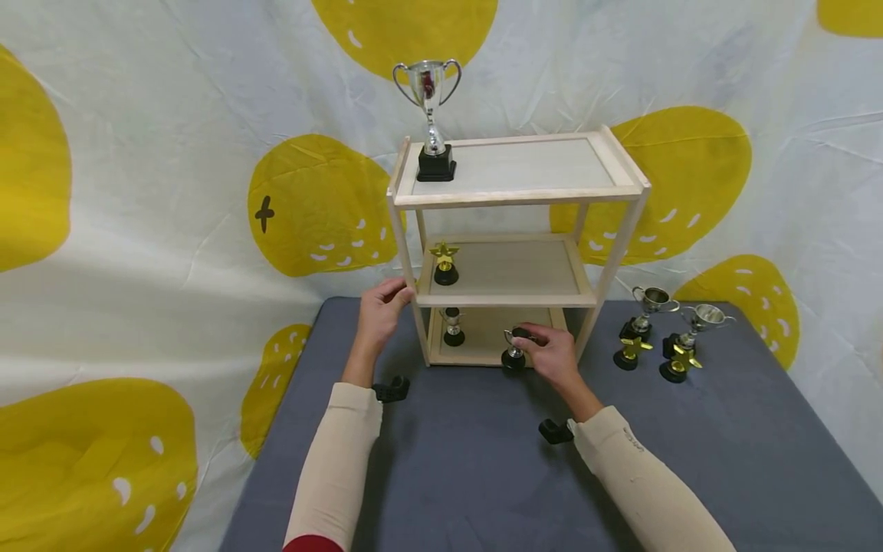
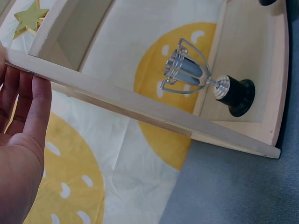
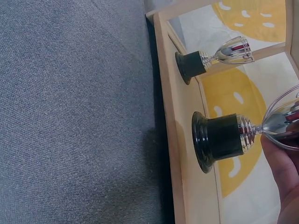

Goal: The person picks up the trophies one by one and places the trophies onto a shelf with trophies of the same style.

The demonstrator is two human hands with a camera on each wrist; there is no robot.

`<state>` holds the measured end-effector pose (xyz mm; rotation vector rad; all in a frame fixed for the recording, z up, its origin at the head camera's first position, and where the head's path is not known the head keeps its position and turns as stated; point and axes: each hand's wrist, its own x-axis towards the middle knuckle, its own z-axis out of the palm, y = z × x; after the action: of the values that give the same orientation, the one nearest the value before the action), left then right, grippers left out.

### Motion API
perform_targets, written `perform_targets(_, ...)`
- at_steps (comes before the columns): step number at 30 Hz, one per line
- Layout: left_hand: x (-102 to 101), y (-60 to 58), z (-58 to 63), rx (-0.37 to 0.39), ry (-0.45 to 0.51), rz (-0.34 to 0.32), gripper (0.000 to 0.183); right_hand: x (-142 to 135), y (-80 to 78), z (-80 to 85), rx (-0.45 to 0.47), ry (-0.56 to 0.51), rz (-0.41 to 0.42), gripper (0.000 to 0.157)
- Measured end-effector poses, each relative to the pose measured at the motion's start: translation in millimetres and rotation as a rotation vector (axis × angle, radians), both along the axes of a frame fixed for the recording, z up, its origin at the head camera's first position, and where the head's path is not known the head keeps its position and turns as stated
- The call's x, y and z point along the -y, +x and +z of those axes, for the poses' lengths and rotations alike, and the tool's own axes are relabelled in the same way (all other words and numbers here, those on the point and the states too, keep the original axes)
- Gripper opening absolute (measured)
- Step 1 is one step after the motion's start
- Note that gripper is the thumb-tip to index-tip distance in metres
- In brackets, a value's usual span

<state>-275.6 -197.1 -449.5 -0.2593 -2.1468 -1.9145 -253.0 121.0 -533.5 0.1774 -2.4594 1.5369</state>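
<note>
One small trophy is pinched by the right hand, near the front rail of the bottom shelf; the rack post is gripped by the left hand. It should be lowered upright, fully behind the rail.

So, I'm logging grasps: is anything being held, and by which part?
The right grip holds a small silver trophy by its cup; the left grip holds the shelf unit by its left front post.
</note>
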Motion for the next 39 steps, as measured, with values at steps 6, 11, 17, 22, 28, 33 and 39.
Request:
perform_targets(6,-1,0.7,0.5,0.0,0.01,-0.004,0.031,3,-1.8,-0.6,-0.005,-0.012,0.005,0.026)
perform_targets(11,0,0.3,-0.8,-0.006,0.014,-0.002,0.03,6,-2.5,-0.9,0.006,0.009,-0.002,0.027)
perform_targets(17,2,1.5,-1.4,-0.004,-0.003,0.013,0.029,10,-4.1,-3.2,0.021,-0.008,0.008,0.028)
perform_targets(22,2,1.5,-0.6,0.006,0.001,0.008,0.03,11,-5.9,-3.8,0.031,-0.031,0.029,0.028)
perform_targets(28,1,0.3,0.5,0.02,0.006,-0.006,0.033,11,-8.7,-0.8,0.011,-0.029,0.051,0.028)
perform_targets(33,2,-0.3,0.0,0.018,0.011,0.008,0.033,13,-10.8,-1.3,0.014,-0.015,0.056,0.028)
perform_targets(39,0,-1.9,-0.9,-0.009,-0.011,0.008,0.03,15,-13.1,-2.9,-0.019,-0.014,0.049,0.026)
